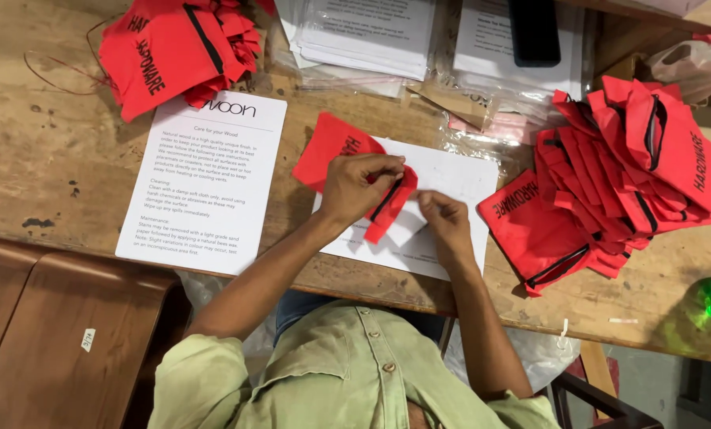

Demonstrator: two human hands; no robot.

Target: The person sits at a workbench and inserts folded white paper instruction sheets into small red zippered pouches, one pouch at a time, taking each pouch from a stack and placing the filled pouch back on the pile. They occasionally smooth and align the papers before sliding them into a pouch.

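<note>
The worn wooden table (45, 159) has bare room only at its left end and along the near edge; a printed white card (204, 183) lies left of the hands. Piles of red pouches sit at the far left (172, 48) and at the right (625, 167), with bagged papers (371, 32) behind. The left hand (359, 187) pinches a red zip pouch (331, 147) over a white sheet (451, 179), wrist bent. The right hand (443, 214), fingers curled, pinches the pouch's lower corner.
</note>
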